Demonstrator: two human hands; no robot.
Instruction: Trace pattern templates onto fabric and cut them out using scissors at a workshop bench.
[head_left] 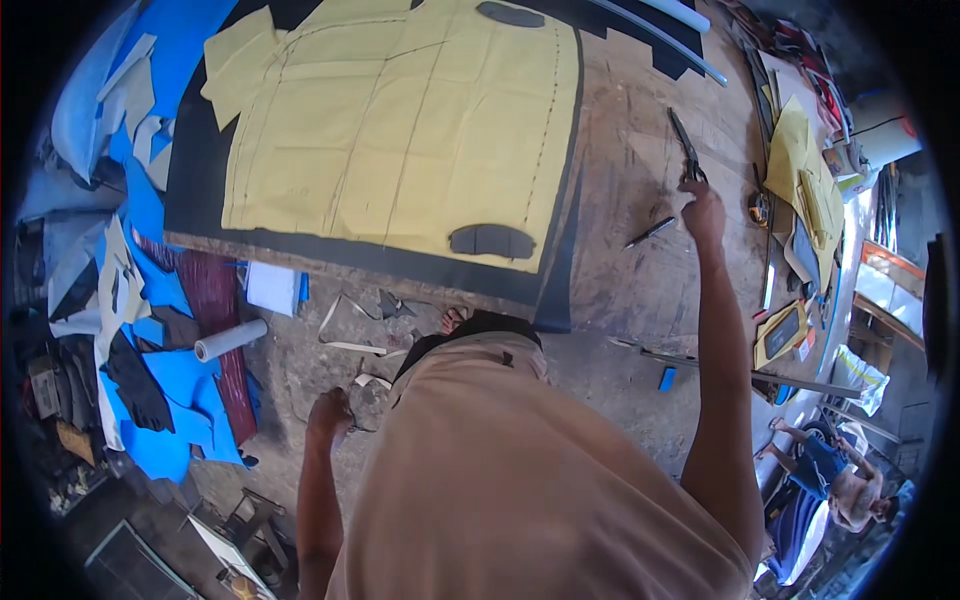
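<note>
At the right of the table, my right hand (704,212) is closed on the handles of dark scissors (686,143), whose blades point to the far side. A black pen (650,233) lies just left of that hand. My left hand (330,413) hangs low beside my body, away from the table, its fingers curled; what they hold, if anything, is hidden. A large yellow pattern sheet (400,130) with drawn and dashed lines lies over dark sheet material (200,190). Its two rounded cutouts show dark material.
A tape measure (759,209) and yellow pieces (800,180) lie toward the table's right side (625,150). Blue sheets (190,420), scraps and a white roll (231,341) crowd the left. Offcuts litter the floor (300,350). Another person (855,490) is at the lower right.
</note>
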